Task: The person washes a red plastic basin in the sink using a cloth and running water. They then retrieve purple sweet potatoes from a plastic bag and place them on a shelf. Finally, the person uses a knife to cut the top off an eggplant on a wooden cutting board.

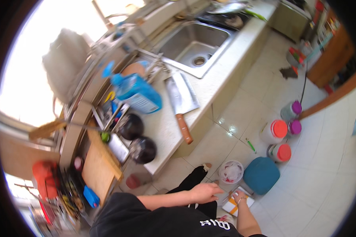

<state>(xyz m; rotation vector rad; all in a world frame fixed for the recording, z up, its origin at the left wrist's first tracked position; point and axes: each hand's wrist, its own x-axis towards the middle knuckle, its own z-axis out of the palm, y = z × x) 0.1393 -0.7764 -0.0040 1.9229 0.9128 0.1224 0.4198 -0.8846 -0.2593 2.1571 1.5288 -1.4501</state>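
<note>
My left hand (207,193) is held out before my body over my dark trousers, with nothing seen in it; its fingers are blurred and point to the right. My right hand (239,196), with a bracelet at the wrist, is on a white and orange box (232,205) low by the floor; whether the fingers grip it is not clear. A white bin with a plastic liner (231,172) and a teal stool (261,176) stand just beyond. On the counter lies a cleaver (182,97) with a wooden handle, its end over the edge.
The counter (166,133) holds a blue bottle (139,93), two dark round objects (136,136) and a steel sink (195,44). Lidded jars (274,133) and a green peeler-like object (250,145) are on the tiled floor. A wooden board (99,166) leans at left.
</note>
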